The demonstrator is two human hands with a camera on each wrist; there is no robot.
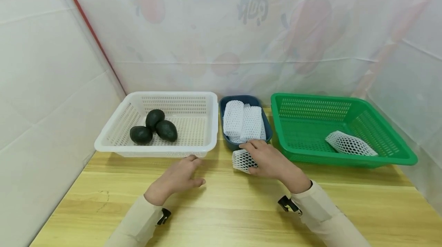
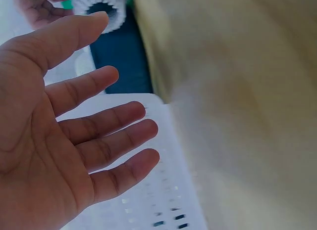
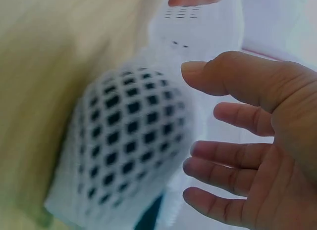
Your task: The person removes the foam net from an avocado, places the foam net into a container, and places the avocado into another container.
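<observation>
On the table in front of the blue bin lies an avocado in a white foam net (image 1: pixel 243 161), its dark skin showing through the mesh. My right hand (image 1: pixel 271 160) is right beside it. In the right wrist view the fingers (image 3: pixel 230 156) are extended and spread next to the netted avocado (image 3: pixel 131 126), not curled round it. My left hand (image 1: pixel 181 176) hovers over the table near the white basket's front rim, holding nothing. Its fingers (image 2: pixel 111 116) are spread in the left wrist view. Three bare avocados (image 1: pixel 167 130) lie in the white basket (image 1: pixel 198 149).
A small blue bin (image 1: pixel 268 126) holds several folded white foam nets (image 1: pixel 235 118). At the right stands a green basket (image 1: pixel 304 151) with one netted avocado (image 1: pixel 350 144) inside. A white curtain (image 1: pixel 207 28) hangs close behind the containers, with more sheeting at both sides.
</observation>
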